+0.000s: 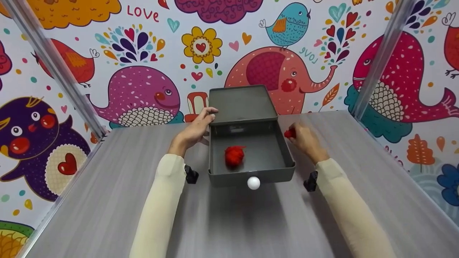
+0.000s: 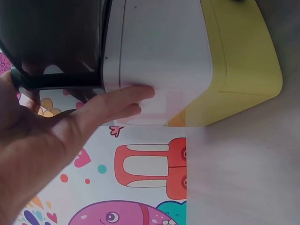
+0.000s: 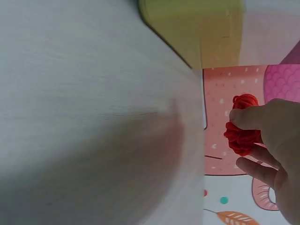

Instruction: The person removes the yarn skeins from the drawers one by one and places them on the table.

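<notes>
A small drawer cabinet with a grey top (image 1: 244,104) stands on the table. Its grey top drawer (image 1: 251,175), with a white round knob (image 1: 254,183), is pulled out. Inside the drawer lies a red yarn ball (image 1: 234,156). My left hand (image 1: 195,129) rests on the cabinet's upper left side; in the left wrist view its extended fingers (image 2: 126,96) lie along the white side wall (image 2: 161,47). Just right of the drawer, my right hand (image 1: 306,139) pinches a second red yarn bundle (image 3: 243,129) between thumb and fingers, partly hidden by them.
Below the white section the cabinet has a yellow section (image 2: 243,56). The grey table (image 1: 143,186) spreads to both sides. A patterned wall (image 1: 150,43) rises behind, with metal posts (image 1: 380,64) at the corners.
</notes>
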Demonstrator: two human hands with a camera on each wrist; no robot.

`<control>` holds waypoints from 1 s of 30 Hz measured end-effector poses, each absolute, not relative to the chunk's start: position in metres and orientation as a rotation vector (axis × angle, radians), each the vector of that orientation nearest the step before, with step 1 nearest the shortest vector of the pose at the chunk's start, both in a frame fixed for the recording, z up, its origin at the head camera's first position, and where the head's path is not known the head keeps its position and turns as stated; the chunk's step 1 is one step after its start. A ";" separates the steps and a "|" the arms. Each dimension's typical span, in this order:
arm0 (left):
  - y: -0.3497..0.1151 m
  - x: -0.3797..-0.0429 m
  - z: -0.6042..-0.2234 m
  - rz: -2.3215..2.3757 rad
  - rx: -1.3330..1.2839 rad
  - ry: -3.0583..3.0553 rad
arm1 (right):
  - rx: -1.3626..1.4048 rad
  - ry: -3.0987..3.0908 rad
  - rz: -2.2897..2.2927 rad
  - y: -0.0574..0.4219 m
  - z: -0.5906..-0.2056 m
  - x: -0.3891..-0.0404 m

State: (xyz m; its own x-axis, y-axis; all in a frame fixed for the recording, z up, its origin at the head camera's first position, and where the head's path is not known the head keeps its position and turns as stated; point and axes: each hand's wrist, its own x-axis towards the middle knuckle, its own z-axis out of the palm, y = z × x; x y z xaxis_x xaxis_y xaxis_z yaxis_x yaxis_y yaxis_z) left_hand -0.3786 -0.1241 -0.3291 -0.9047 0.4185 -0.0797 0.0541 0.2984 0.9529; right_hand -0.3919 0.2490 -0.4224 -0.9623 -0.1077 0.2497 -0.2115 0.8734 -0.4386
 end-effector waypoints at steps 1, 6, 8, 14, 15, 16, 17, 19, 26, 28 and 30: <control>-0.124 -0.378 -0.329 1.639 0.425 2.260 | 0.242 -2.827 0.697 0.249 -0.425 -0.393; -0.125 -0.379 -0.328 1.655 0.422 2.257 | 0.230 -2.849 0.730 0.249 -0.434 -0.401; -0.126 -0.380 -0.328 1.664 0.422 2.245 | 0.217 -2.861 0.751 0.248 -0.438 -0.403; -0.126 -0.381 -0.329 1.667 0.419 2.242 | 0.281 -2.793 0.711 0.245 -0.449 -0.407; -0.125 -0.380 -0.329 1.665 0.417 2.245 | 0.283 -2.790 0.711 0.245 -0.449 -0.407; -0.125 -0.380 -0.329 1.664 0.416 2.246 | 0.282 -2.787 0.710 0.246 -0.450 -0.407; -0.125 -0.379 -0.329 1.664 0.418 2.245 | 0.257 -2.812 0.718 0.247 -0.449 -0.407; -0.125 -0.379 -0.329 1.664 0.421 2.240 | 0.212 -2.849 0.727 0.248 -0.449 -0.408; -0.125 -0.380 -0.330 1.671 0.421 2.232 | 0.119 -2.941 0.762 0.254 -0.452 -0.411; -0.125 -0.380 -0.330 1.677 0.416 2.227 | 0.118 -2.949 0.762 0.255 -0.453 -0.412; -0.124 -0.380 -0.330 1.686 0.408 2.219 | 0.128 -2.952 0.751 0.255 -0.455 -0.413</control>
